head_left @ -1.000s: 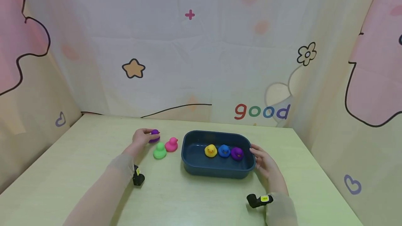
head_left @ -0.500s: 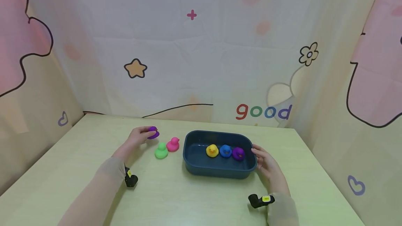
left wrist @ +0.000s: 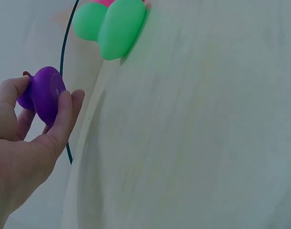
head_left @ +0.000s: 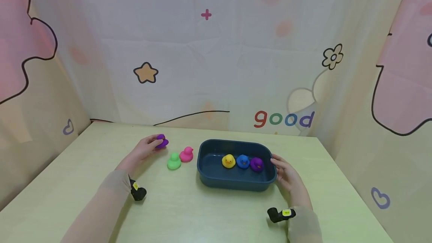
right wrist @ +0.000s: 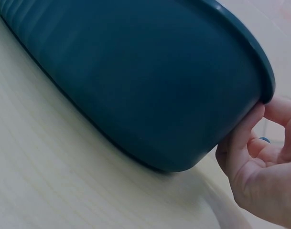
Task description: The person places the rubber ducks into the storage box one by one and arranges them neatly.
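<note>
Tabletop (head_left: 202, 213) below, purple duck (left wrist: 47, 93) between left fingers (left wrist: 62, 114).

Purple duck (left wrist: 48, 98): tilted, base showing, pinched in left hand (head_left: 144, 148).
Dark-blue bin (head_left: 233, 183): upright, right hand (head_left: 287, 175) holding its right-end rim.

Printed backdrop (head_left: 168, 18), tan star (head_left: 146, 73), flower (head_left: 333, 57); pale table (head_left: 206, 216)

The left hand (left wrist: 28, 157) pinches a purple duck (left wrist: 47, 93) near a green duck (left wrist: 120, 28) on the pale table (left wrist: 193, 124).
</note>
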Demonstrator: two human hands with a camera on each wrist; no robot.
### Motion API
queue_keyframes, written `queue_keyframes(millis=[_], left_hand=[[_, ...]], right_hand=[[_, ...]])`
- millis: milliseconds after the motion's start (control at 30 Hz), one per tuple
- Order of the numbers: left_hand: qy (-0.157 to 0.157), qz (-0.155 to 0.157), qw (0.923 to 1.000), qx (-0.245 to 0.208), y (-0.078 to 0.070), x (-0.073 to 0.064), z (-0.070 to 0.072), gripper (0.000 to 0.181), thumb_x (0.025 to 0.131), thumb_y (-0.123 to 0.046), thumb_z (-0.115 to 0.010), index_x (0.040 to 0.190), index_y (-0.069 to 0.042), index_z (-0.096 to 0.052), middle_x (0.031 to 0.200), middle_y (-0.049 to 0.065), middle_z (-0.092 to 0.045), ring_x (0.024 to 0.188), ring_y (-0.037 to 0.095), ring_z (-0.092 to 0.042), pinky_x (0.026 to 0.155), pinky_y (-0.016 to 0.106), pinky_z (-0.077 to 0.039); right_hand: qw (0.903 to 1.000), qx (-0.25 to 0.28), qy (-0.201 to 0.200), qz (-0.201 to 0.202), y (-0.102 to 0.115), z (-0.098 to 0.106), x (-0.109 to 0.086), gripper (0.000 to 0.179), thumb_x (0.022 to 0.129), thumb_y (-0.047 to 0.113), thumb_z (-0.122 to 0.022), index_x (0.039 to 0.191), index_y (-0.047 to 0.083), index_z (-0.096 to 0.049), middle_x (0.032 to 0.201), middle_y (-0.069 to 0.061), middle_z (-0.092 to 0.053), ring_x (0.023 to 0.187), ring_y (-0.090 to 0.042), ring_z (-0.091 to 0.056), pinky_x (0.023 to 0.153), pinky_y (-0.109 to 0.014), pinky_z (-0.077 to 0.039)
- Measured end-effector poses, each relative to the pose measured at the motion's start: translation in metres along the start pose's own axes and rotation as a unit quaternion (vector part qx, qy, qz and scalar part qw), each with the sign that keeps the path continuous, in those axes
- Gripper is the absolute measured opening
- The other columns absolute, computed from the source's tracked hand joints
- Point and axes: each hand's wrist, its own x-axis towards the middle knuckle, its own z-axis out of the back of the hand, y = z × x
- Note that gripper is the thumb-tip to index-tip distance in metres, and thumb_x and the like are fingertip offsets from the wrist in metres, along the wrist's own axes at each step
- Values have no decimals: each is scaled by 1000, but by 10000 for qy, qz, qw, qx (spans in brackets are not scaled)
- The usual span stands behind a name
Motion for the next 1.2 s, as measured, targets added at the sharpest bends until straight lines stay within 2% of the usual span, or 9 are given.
queue_keyframes(millis=[200,333,500,767,933,1100,1200], left_hand=[[381,-90,9986,-359,3,-3,4,56,105,-13,-42,151,9,-19,149,35,-30,99,1,-62,104,28,-46],[573,-126,9965,-594,4,-5,6,56,105,-12,-41,152,8,-17,149,36,-28,100,4,-64,102,26,-47],[710,-163,9955,-613,6,-6,7,56,105,-10,-41,152,7,-17,150,36,-26,103,4,-63,102,25,-46],[545,-25,9976,-437,9,-7,7,63,100,-11,-54,152,5,-22,149,31,-30,108,8,-62,99,23,-49],[443,29,9980,-442,8,-8,6,63,100,-11,-55,151,6,-24,147,29,-32,104,8,-63,95,22,-51],[208,98,9985,-505,7,-8,4,62,98,-11,-58,150,6,-28,132,17,-47,98,5,-65,91,19,-53],[82,118,9985,-535,5,-9,2,63,97,-11,-59,149,6,-29,126,12,-51,97,4,-64,90,19,-53]], right_hand=[[9999,131,45,-9,1,0,0,17,103,8,-40,110,19,-51,85,10,-64,70,-1,-57,61,-14,-49],[10000,54,29,35,1,1,1,17,103,8,-40,110,19,-51,87,10,-64,71,-1,-57,62,-15,-49],[10000,-22,35,46,0,3,3,16,103,9,-40,112,19,-49,88,11,-63,71,-1,-56,62,-14,-48],[10000,14,6,22,-2,3,4,17,103,9,-40,114,19,-49,87,11,-63,70,0,-56,61,-14,-49],[9999,120,1,-43,-1,3,4,17,103,9,-40,117,17,-45,87,10,-63,70,-1,-56,61,-14,-48],[10000,56,-5,-68,0,2,3,17,103,10,-40,119,17,-44,87,11,-64,72,-1,-56,63,-14,-49],[10000,-19,0,-53,0,2,2,17,103,11,-40,119,17,-44,87,12,-64,72,-1,-56,63,-14,-48]])
